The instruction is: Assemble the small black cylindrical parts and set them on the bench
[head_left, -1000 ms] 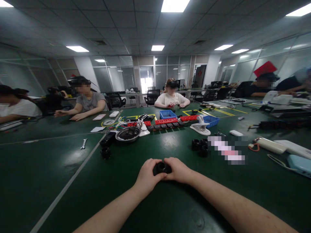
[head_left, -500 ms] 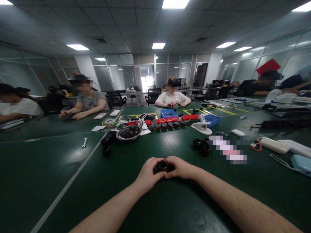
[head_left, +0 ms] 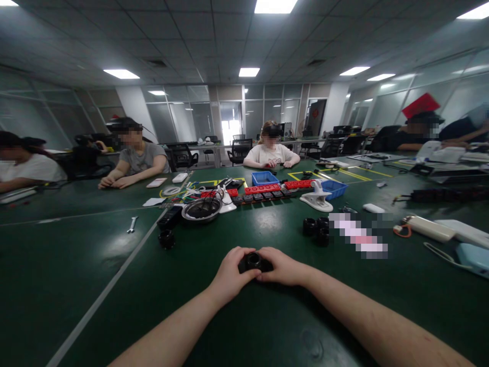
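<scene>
Both hands hold one black ring-like part [head_left: 253, 260] low over the green table [head_left: 183, 316], with its round opening facing up. My left hand [head_left: 234, 271] curls round its left side, and my right hand [head_left: 280, 266] closes round its right side. The fingertips of the two hands meet in front of and behind it. Several similar black round parts [head_left: 316, 229] stand to the right, beyond my right hand. Another black round part [head_left: 167, 239] is at the left.
Farther back are a metal bowl [head_left: 201, 210], a white clamp [head_left: 318, 196], red strips [head_left: 262, 189] and blue bins [head_left: 265, 178]. A wrench [head_left: 132, 225] lies at the left, a cream cylinder [head_left: 430, 228] at the right. People sit around the table.
The black part and both hands have shifted very slightly left in view. The grip looks the same. A person's hands at the back left have moved closer together.
</scene>
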Tool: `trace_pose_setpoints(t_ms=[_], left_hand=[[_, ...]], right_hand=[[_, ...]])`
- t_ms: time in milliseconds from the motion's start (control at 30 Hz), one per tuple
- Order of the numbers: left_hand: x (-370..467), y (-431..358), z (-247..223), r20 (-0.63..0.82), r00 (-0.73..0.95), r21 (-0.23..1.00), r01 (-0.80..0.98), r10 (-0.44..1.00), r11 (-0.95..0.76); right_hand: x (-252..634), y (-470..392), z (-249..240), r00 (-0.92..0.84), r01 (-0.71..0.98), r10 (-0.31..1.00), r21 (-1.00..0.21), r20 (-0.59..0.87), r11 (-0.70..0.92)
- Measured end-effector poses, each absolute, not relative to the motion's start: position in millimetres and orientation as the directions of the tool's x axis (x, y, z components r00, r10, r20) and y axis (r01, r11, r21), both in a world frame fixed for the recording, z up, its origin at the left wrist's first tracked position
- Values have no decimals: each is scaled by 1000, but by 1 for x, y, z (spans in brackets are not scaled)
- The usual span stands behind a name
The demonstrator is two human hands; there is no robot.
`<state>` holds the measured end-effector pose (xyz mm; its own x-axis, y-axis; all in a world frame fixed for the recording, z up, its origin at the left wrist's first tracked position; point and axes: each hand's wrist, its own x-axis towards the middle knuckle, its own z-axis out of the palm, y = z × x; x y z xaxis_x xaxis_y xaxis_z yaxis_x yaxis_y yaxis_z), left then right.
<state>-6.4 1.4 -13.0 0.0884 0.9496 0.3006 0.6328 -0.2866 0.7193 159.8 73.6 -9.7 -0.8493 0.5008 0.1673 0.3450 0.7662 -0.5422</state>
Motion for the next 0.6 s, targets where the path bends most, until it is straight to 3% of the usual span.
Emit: trace_pose_setpoints(t_ms=[100, 167, 300, 433, 600], left_hand=[[-7, 2, -12, 287, 114, 728, 620, 951, -293], [-5, 2, -12, 287, 107, 727, 622, 952, -290], [-3, 2, -16, 307, 28, 712, 656, 951, -249], [-3, 3, -19, 335, -9, 705, 666, 942, -244], [-6, 4, -18, 325, 65, 716, 635, 944, -290]], right_hand=[[163, 79, -9, -873, 295, 474, -653, 112, 697], [161, 78, -11, -842, 356, 533, -654, 85, 667], [153, 66, -16, -723, 564, 671, -422, 163, 710], [147, 58, -19, -687, 632, 685, -266, 240, 728], [153, 64, -16, -767, 491, 605, -412, 213, 768]])
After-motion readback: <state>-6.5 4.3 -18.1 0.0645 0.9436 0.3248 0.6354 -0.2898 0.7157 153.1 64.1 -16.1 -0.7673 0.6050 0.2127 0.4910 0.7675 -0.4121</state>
